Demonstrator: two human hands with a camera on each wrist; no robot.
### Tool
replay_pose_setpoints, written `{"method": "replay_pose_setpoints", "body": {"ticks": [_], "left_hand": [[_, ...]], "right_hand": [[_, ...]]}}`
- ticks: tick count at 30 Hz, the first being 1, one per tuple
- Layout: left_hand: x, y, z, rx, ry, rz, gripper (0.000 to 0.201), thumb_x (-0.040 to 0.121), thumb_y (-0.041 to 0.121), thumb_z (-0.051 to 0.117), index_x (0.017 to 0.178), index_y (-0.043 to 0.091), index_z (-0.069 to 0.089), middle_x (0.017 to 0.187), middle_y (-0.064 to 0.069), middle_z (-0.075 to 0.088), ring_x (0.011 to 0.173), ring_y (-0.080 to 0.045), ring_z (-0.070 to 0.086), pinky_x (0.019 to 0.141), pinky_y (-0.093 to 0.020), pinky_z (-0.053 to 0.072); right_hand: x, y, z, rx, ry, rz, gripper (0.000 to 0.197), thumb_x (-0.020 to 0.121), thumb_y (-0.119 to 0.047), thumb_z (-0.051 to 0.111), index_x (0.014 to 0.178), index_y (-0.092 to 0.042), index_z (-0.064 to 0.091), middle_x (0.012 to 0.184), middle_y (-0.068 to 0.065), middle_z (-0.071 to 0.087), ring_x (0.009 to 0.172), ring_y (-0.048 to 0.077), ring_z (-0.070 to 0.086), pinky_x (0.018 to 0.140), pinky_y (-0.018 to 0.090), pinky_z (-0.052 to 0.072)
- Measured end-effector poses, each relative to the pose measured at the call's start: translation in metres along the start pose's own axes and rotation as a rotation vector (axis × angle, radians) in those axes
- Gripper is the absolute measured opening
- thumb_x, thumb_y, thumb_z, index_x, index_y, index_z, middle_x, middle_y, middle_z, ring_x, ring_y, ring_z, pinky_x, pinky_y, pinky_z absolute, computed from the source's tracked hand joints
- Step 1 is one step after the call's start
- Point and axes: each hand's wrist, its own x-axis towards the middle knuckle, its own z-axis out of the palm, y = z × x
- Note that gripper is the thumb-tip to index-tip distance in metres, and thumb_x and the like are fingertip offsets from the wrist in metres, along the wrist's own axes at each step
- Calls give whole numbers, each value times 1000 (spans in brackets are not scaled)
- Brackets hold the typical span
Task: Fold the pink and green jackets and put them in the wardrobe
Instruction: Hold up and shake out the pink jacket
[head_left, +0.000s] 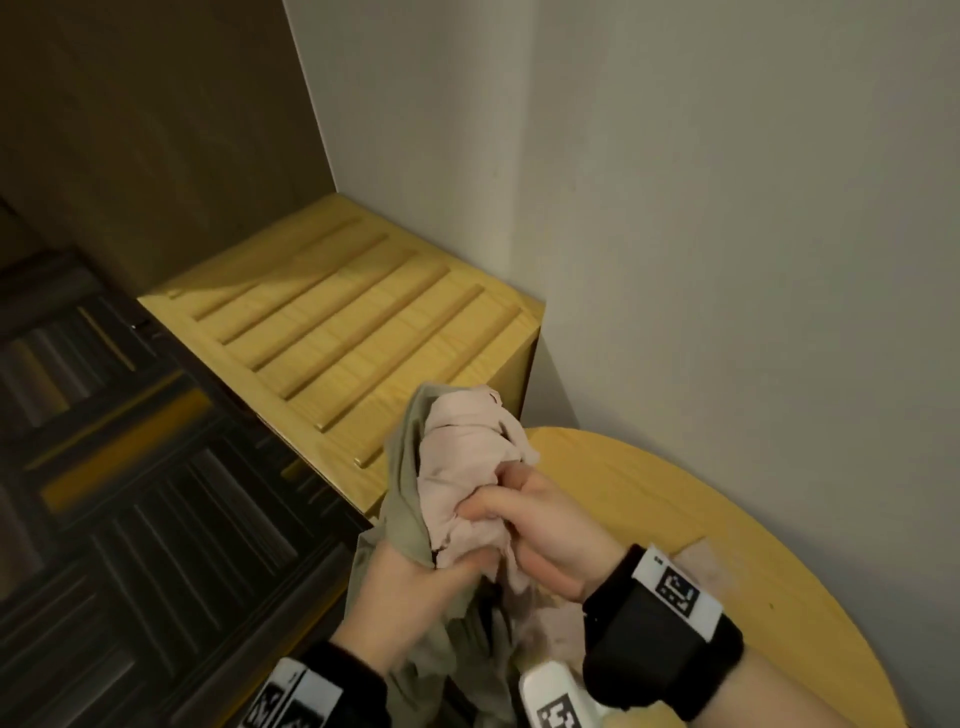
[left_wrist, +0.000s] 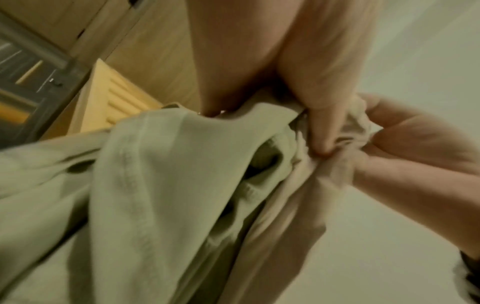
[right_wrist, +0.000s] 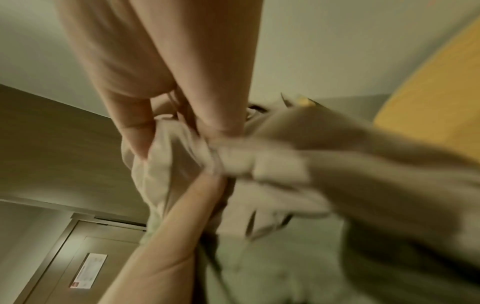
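Both jackets hang bunched together in the air between my hands. The pink jacket (head_left: 467, 452) is crumpled on top, and the green jacket (head_left: 402, 467) wraps its left side and hangs down. My left hand (head_left: 447, 566) grips the bundle from below, with green cloth draped over it. My right hand (head_left: 493, 512) curls round the pink cloth from the right. In the left wrist view the green jacket (left_wrist: 155, 174) fills the lower left, with my left fingers (left_wrist: 322, 123) pinching pale cloth. In the right wrist view my right fingers (right_wrist: 140, 127) clutch the pink jacket (right_wrist: 168, 160).
A low wooden cabinet (head_left: 353, 322) with a slatted top stands against the white wall (head_left: 727, 208). A round wooden table (head_left: 727, 519) lies under my right wrist. Dark patterned floor (head_left: 130, 493) spreads to the left. A door (right_wrist: 85, 263) shows in the right wrist view.
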Motion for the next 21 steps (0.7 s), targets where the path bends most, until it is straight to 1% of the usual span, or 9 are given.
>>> {"method": "replay_pose_setpoints", "body": {"ticks": [2, 3, 5, 8, 11, 14, 16, 18, 21], "left_hand": [[14, 10, -18, 79, 38, 57, 40, 62, 55, 75, 98, 45, 60, 97, 32, 66, 97, 7, 61, 76, -8, 47], [22, 16, -27, 89, 52, 51, 35, 65, 57, 74, 96, 49, 58, 95, 37, 63, 94, 12, 59, 75, -8, 46], [40, 28, -49, 75, 79, 67, 24, 81, 32, 70, 94, 50, 58, 92, 40, 63, 93, 15, 58, 71, -4, 45], [78, 55, -89, 199, 210, 240, 42, 85, -2, 56, 103, 36, 60, 93, 33, 63, 90, 21, 53, 71, 3, 40], [125, 94, -131, 304, 269, 362, 42, 86, -1, 50, 112, 31, 59, 106, 17, 62, 98, 7, 54, 79, -9, 40], [166, 132, -167, 288, 300, 466, 44, 87, -2, 48, 103, 38, 56, 99, 25, 58, 87, 21, 52, 70, 4, 38], [192, 154, -191, 262, 349, 499, 42, 86, -6, 47, 103, 32, 55, 97, 26, 55, 87, 15, 54, 71, 4, 37], [216, 174, -214, 216, 426, 486, 39, 86, -7, 45, 106, 25, 55, 97, 20, 56, 99, -3, 54, 75, -1, 42], [251, 209, -247, 186, 504, 564, 43, 88, -9, 41, 125, 9, 51, 118, 2, 55, 112, -8, 48, 101, -17, 38]], "right_hand": [[8, -15, 3, -14, -26, -19, 26, 81, 13, 52, 92, -5, 69, 97, 16, 68, 91, 22, 66, 81, 29, 54], [14, -20, 2, -11, -39, -39, 27, 81, 12, 53, 95, -5, 68, 98, 14, 70, 92, 22, 67, 79, 27, 56], [27, -31, 0, -23, -32, -78, 28, 82, 8, 55, 105, -3, 64, 99, 9, 70, 89, 18, 67, 73, 25, 54], [50, -44, -8, -197, 73, -70, 23, 88, -1, 50, 99, -5, 70, 97, 10, 69, 83, 16, 63, 74, 24, 50], [81, -55, -14, -378, 176, -32, 28, 92, -7, 47, 101, -16, 71, 99, 6, 71, 85, 16, 63, 77, 24, 49], [123, -66, -6, -282, 261, -38, 22, 92, -7, 51, 102, -11, 69, 98, 9, 71, 83, 23, 59, 76, 30, 46], [152, -77, 7, -233, 271, -50, 21, 92, -8, 51, 103, -8, 68, 98, 11, 71, 82, 23, 61, 80, 34, 44], [174, -87, 20, -266, 272, -65, 23, 94, -10, 48, 101, -11, 70, 93, 8, 71, 78, 19, 63, 76, 31, 45], [200, -100, 33, -317, 329, -77, 25, 94, -12, 47, 96, -16, 71, 92, 5, 71, 81, 18, 63, 76, 29, 45]]}}
